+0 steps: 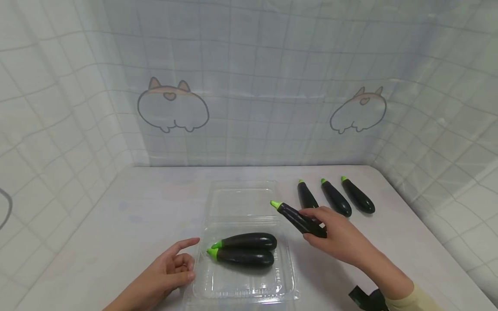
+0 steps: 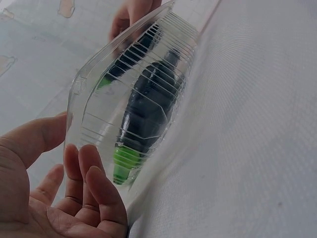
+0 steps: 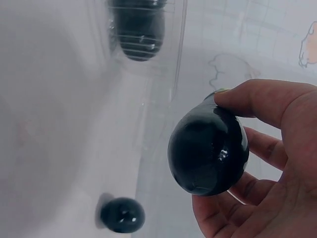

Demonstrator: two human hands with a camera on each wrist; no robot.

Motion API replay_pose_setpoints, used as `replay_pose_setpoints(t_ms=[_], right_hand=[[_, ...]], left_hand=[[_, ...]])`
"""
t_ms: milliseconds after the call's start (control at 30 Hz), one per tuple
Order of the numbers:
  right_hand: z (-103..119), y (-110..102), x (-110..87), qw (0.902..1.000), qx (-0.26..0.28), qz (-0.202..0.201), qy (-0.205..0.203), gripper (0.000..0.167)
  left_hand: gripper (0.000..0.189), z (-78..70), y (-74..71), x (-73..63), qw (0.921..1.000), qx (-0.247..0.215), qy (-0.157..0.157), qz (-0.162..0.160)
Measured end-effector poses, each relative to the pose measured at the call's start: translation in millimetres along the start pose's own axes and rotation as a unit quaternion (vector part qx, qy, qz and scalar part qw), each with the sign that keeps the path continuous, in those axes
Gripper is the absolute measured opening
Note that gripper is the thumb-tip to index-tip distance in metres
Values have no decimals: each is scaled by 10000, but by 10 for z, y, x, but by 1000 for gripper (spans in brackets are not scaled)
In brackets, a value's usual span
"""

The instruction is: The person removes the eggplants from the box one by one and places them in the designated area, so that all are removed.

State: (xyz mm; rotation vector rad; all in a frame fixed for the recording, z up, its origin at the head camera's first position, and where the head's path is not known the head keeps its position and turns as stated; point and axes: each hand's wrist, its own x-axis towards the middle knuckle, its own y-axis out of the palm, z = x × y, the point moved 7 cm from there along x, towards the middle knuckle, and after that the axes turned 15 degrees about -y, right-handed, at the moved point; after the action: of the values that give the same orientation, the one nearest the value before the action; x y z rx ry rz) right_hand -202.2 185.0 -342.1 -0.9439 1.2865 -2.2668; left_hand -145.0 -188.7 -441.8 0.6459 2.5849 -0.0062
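Observation:
My right hand [image 1: 336, 235] grips a dark eggplant [image 1: 293, 217] with a bright green stem, raised above the table beside a clear plastic clamshell box [image 1: 285, 280]. Its rounded end [image 3: 208, 148] faces the right wrist view, with thumb and fingers around the sides. Two more eggplants [image 1: 247, 258] lie side by side in the box, stems to the left. At the box's left side is my left hand [image 1: 167, 272], its fingertips right at the wall and rim, some fingers loosely bent. In the left wrist view the clear ribbed wall [image 2: 94, 124] stands between that hand and the eggplants.
The box's lid [image 1: 243, 201] lies folded back flat behind it. Three loose eggplants [image 1: 359, 196] lie in a row at the table's back right. A pale gridded curtain [image 1: 253, 108] closes off the back and sides. A black piece [image 1: 367, 299] shows beside the right sleeve.

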Motion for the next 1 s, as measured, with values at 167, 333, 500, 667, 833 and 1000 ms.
replay_pose_setpoints(t_ms=[167, 333, 500, 667, 833, 1000], right_hand=[[-64, -6, -91, 9998, 112, -50, 167, 51], [-122, 1, -174, 9991, 124, 7, 398, 51], [-164, -8, -262, 9990, 160, -68, 423, 50], [-215, -10, -355, 9988, 168, -160, 424, 50], [-275, -3, -438, 9984, 150, -204, 503, 49], [-354, 30, -498, 9963, 247, -119, 809, 49]], left_hand=[[74, 0, 6, -6, 10000, -16, -31, 25], [73, 0, 15, -10, 9999, -68, 1, 112], [72, -7, 23, -14, 9998, -117, 9, 173], [72, -21, 37, -14, 9996, -124, 51, 235], [72, -24, 41, -6, 9996, -147, 52, 255], [72, -11, 8, -13, 9998, -128, -6, 162]])
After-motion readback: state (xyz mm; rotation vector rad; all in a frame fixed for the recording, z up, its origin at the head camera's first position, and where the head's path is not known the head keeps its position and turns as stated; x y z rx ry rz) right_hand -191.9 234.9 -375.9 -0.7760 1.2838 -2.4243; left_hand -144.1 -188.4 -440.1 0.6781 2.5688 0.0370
